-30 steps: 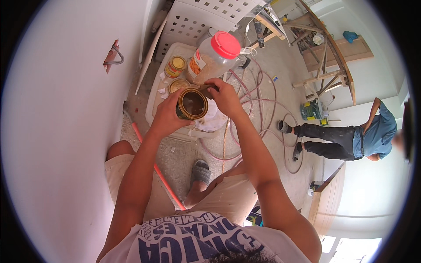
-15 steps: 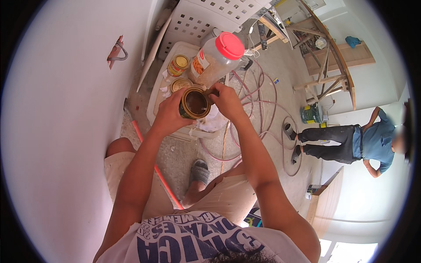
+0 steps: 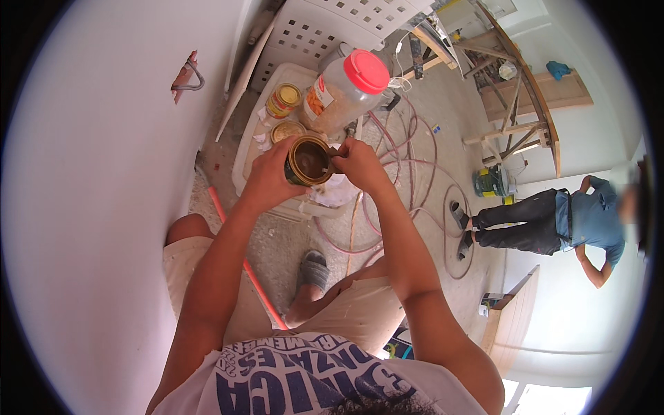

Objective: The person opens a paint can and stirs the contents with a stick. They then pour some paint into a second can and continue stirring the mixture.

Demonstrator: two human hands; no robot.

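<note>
My left hand (image 3: 270, 169) is wrapped round an open metal can (image 3: 307, 160) of brown contents, tilted toward me. At its right rim my right hand (image 3: 351, 160) pinches a dark, flat piece (image 3: 335, 159), too small to make out. Just beyond, on a pale plastic bin (image 3: 249, 138), stand a yellow-red tin (image 3: 283, 100), a second tin (image 3: 287, 130), a large clear jar (image 3: 332, 104) with a red lid and a crumpled white cloth (image 3: 328, 195).
A white wall (image 3: 117, 207) is at my left, a red pipe (image 3: 257, 283) beside my feet. Coiled hoses (image 3: 408, 159) cross the floor. A person (image 3: 581, 221) in blue stands at the right, near buckets (image 3: 491, 181), below wooden scaffolding (image 3: 515, 124). A perforated white panel (image 3: 325, 31) stands behind the bin.
My hands and the can have shifted slightly right and up in view. The person at the right has turned a little and lowered one arm's elbow.
</note>
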